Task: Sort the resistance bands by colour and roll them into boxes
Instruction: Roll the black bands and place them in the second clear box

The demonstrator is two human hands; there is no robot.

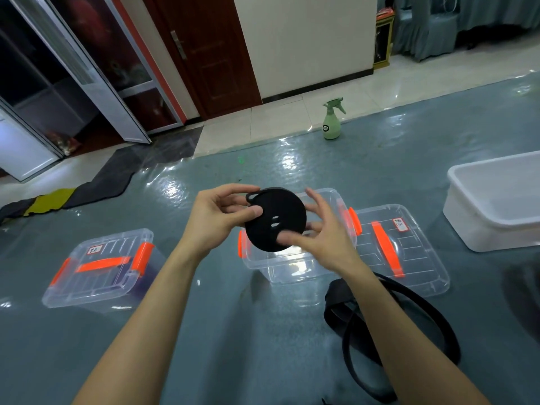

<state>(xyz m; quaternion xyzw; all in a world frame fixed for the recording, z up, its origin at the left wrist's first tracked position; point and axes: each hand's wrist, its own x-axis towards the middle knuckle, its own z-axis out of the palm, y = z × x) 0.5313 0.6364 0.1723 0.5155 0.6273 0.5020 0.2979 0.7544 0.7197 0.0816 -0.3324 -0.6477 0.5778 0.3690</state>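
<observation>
Sheeting [263,331], grey-blue and glossy, covers the floor area where all the work items lie.

White tub [479,229]: open-topped, standing at the far right edge of the sheeting, well apart from the hands.

Closed box [99,270]: clear plastic, on the left, with its lid on and orange handle and latches. A white label sits on the lid; the writing cannot be read.

Open box [292,267]: clear plastic with orange latches, in the centre, directly below the hands.

Loose lid [409,258]: clear with an orange handle and a white label, lying flat just to the right of the open box.

Loose black bands [339,311]: an unrolled heap on the sheeting in front of the loose lid, partly hidden by the right forearm.

Rolled band [280,217]: black, wound into a flat disc with its tail end looping out at the top. It is held in the air above the open box, not inside it.

Left hand [216,220]: thumb pressed on the disc's face, fingers curled behind its upper left edge.

Right hand [324,235]: slightly blurred; thumb on the lower face, fingers spread behind the right edge, pinching the disc.

Spray bottle [331,121]: pale green, upright at the far edge of the sheeting.
</observation>
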